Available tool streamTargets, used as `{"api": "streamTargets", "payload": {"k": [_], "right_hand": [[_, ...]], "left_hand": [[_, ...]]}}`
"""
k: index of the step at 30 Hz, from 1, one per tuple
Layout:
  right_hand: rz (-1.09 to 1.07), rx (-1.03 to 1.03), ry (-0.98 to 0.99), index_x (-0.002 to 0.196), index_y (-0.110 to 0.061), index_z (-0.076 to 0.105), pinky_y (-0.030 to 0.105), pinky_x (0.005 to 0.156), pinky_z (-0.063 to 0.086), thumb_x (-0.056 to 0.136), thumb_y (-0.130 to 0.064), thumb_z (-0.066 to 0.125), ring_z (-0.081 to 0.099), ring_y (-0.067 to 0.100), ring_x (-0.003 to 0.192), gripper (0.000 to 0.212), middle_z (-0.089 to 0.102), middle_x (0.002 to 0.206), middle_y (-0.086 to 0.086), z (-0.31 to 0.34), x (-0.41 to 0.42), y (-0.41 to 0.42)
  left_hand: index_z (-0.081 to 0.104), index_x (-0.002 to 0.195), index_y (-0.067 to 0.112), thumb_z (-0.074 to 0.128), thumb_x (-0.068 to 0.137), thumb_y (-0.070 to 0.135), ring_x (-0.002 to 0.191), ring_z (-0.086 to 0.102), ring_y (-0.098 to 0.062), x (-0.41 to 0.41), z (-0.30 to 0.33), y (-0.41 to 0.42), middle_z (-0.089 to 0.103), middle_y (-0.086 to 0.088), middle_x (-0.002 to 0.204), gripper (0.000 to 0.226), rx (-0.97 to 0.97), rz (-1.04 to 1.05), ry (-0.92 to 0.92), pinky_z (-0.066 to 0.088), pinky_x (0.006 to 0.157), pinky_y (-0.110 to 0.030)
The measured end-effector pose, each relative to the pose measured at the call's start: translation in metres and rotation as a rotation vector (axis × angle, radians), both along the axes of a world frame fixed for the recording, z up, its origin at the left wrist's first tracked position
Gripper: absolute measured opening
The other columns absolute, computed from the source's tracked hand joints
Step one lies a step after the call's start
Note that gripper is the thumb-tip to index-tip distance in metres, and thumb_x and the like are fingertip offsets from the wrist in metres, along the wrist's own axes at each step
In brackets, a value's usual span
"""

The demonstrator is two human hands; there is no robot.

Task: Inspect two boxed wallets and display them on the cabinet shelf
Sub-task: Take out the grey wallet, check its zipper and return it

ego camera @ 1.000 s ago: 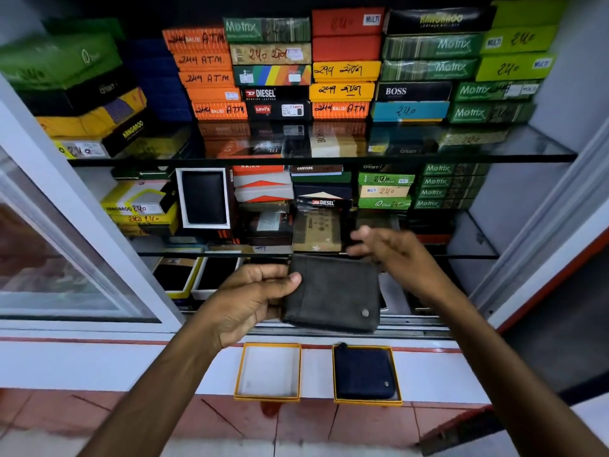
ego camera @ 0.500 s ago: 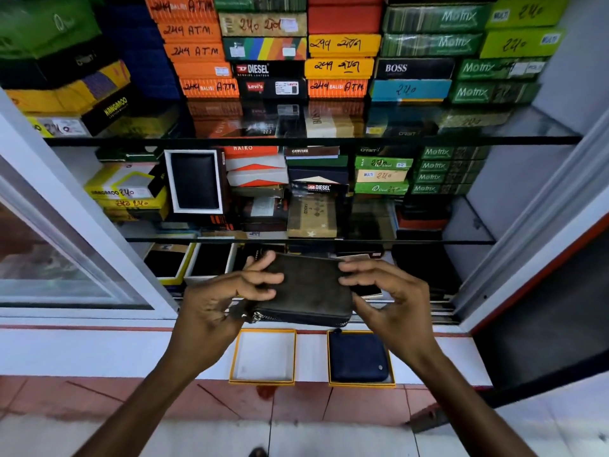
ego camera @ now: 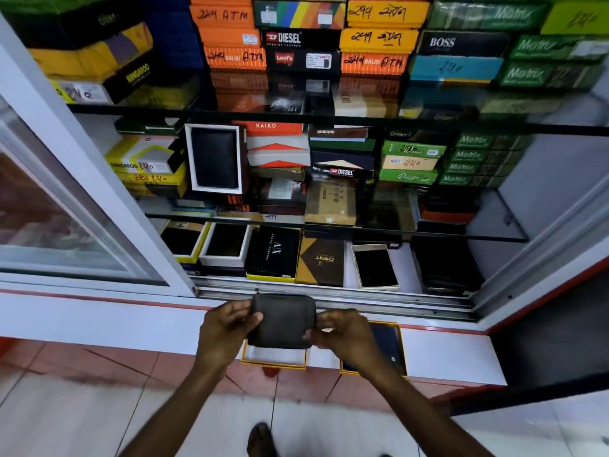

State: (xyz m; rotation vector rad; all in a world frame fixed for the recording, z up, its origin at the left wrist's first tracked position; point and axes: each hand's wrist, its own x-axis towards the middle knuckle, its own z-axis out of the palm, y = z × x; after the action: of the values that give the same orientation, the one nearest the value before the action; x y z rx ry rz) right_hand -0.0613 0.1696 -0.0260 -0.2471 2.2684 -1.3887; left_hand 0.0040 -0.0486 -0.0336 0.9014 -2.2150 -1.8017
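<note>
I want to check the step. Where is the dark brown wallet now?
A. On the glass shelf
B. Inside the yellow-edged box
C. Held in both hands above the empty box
C: the left hand and right hand hold the wallet over the empty box.

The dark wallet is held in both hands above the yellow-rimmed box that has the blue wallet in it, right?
Not quite. In the head view both hands hold the dark wallet above the empty yellow-rimmed box; the blue wallet lies in the box beside it.
</note>
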Motion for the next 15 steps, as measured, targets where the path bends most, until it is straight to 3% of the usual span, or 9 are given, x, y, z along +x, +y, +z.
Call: {"api": "streamTargets", "payload": {"k": [1, 3, 5, 7, 10, 12, 15], "right_hand": [[0.003, -0.015, -0.048, 0.068, -0.023, 0.072, 0.017, 0.058, 0.058, 0.072, -0.010, 0.083, 0.066, -0.003, 0.053, 0.018, 0.069, 0.058, -0.014, -0.008, 0.001, -0.004], [-0.020, -0.005, -0.124, 0.066, -0.009, 0.070, 0.026, 0.062, 0.062, 0.074, -0.005, 0.081, 0.067, 0.006, 0.054, 0.014, 0.066, 0.050, -0.011, -0.025, 0.001, -0.012], [-0.041, 0.043, -0.153, 0.056, -0.015, 0.067, 0.038, 0.069, 0.064, 0.073, -0.007, 0.081, 0.070, 0.018, 0.059, 0.023, 0.066, 0.053, -0.004, -0.038, 0.000, -0.017], [-0.053, 0.118, -0.161, 0.044, -0.022, 0.064, 0.045, 0.073, 0.063, 0.071, -0.013, 0.081, 0.075, 0.026, 0.066, 0.033, 0.069, 0.058, 0.006, -0.050, -0.002, -0.022], [-0.064, 0.196, -0.162, 0.060, -0.020, 0.072, 0.038, 0.084, 0.060, 0.072, -0.028, 0.081, 0.076, 0.021, 0.081, 0.017, 0.078, 0.081, 0.011, -0.069, -0.002, -0.028], [-0.082, 0.238, -0.162, 0.079, -0.014, 0.072, 0.031, 0.086, 0.057, 0.075, -0.037, 0.079, 0.074, 0.019, 0.089, 0.024, 0.076, 0.089, 0.007, -0.077, -0.004, -0.029], [-0.068, 0.208, -0.229, 0.059, -0.019, 0.060, 0.033, 0.074, 0.062, 0.081, -0.027, 0.075, 0.076, 0.026, 0.080, 0.027, 0.075, 0.079, 0.013, -0.073, -0.005, -0.032]], "left_hand": [[0.073, 0.090, 0.023, 0.081, 0.073, 0.013, 0.092, 0.073, -0.027, 0.000, -0.011, -0.002, 0.078, -0.008, 0.091, 0.021, -0.039, 0.005, -0.051, 0.060, 0.082, -0.046], [0.076, 0.090, 0.022, 0.080, 0.075, 0.021, 0.091, 0.073, -0.024, 0.001, -0.028, -0.002, 0.078, -0.007, 0.092, 0.015, -0.147, -0.018, -0.120, 0.058, 0.086, -0.046], [0.077, 0.095, 0.014, 0.075, 0.080, 0.023, 0.092, 0.072, -0.023, 0.000, -0.040, -0.001, 0.078, -0.005, 0.095, 0.018, -0.259, -0.066, -0.175, 0.054, 0.085, -0.035], [0.077, 0.098, 0.010, 0.073, 0.082, 0.022, 0.094, 0.071, -0.024, 0.000, -0.050, 0.000, 0.078, -0.006, 0.097, 0.020, -0.313, -0.074, -0.197, 0.053, 0.087, -0.034], [0.075, 0.100, 0.007, 0.074, 0.081, 0.019, 0.100, 0.069, -0.028, -0.001, -0.064, -0.002, 0.076, -0.011, 0.101, 0.023, -0.394, -0.061, -0.206, 0.050, 0.093, -0.036], [0.070, 0.105, 0.003, 0.073, 0.082, 0.023, 0.104, 0.067, -0.030, -0.002, -0.070, -0.001, 0.074, -0.012, 0.105, 0.030, -0.425, -0.059, -0.237, 0.047, 0.093, -0.033], [0.072, 0.100, 0.003, 0.067, 0.086, 0.028, 0.101, 0.068, -0.029, -0.003, -0.072, -0.003, 0.075, -0.012, 0.104, 0.029, -0.411, -0.119, -0.315, 0.045, 0.084, -0.028]]}}
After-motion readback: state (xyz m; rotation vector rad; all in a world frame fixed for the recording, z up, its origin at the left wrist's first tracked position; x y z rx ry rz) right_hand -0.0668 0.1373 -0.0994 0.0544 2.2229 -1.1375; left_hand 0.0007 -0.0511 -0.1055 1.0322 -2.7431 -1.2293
